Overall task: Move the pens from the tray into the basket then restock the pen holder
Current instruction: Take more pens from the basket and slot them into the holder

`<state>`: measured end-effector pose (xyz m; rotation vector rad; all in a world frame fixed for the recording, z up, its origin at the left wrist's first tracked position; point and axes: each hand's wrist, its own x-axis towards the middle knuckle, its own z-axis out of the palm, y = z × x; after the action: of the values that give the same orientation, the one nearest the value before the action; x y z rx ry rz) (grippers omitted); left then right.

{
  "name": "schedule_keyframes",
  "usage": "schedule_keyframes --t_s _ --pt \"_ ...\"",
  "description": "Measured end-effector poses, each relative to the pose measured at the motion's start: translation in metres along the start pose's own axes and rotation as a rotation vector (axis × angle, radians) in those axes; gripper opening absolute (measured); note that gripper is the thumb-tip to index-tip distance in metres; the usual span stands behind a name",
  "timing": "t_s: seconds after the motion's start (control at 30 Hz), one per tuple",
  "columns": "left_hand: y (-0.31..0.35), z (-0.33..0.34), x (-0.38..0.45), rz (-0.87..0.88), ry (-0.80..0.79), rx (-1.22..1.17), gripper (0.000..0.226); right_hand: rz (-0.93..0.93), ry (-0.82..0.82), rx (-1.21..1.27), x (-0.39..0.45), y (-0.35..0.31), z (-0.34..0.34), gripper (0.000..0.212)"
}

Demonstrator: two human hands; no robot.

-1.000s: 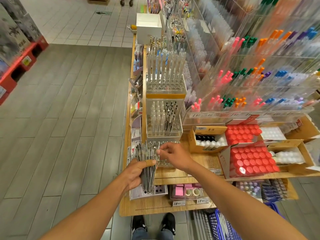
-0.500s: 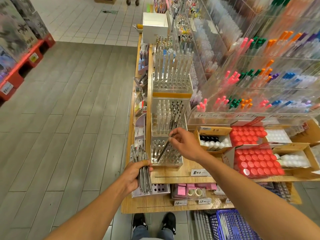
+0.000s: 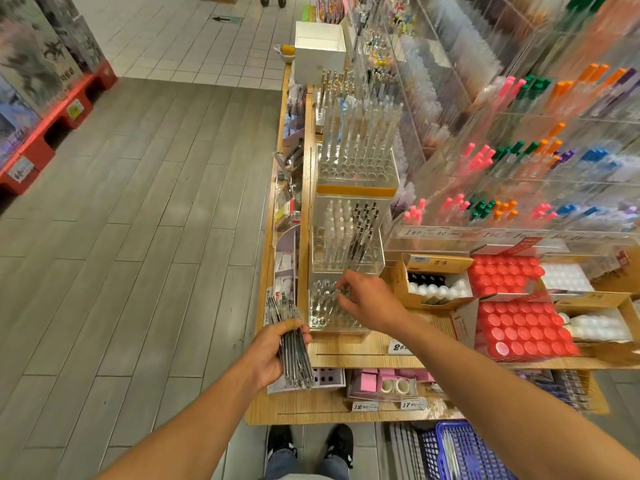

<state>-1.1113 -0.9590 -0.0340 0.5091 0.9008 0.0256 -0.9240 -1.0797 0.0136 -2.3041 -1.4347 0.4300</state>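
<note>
Just beyond the right hand (image 3: 367,299) rises the tiered clear acrylic pen holder (image 3: 348,237), its lowest block of holes directly under that hand's fingertips, the tier above partly filled with clear and black-clipped pens. Below and behind the right forearm, at the frame's bottom edge, sits the blue plastic mesh basket (image 3: 464,452) with a few pens lying in it, so the tray-to-basket part looks done; the tray itself I cannot pick out. Restocking appears under way with plenty left. The left hand (image 3: 273,351), near the shelf edge, grips a thick bundle of slim clear-barrelled pens (image 3: 292,344). The right hand's fingers are curled over the lowest tier, pinching what seems a single pen; blur hides it.
</note>
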Motion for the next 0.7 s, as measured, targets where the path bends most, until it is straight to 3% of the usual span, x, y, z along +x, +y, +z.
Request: schedule_keyframes --t_s 0.2,0.7 --pt "0.001 0.007 -0.002 -0.006 -0.020 0.002 0.033 0.038 -0.093 -0.012 0.001 -0.003 0.002 0.015" --pt "0.004 0.019 -0.009 -0.015 -0.088 0.013 0.033 -0.043 -0.009 -0.148 0.003 -0.008 0.020 0.021"
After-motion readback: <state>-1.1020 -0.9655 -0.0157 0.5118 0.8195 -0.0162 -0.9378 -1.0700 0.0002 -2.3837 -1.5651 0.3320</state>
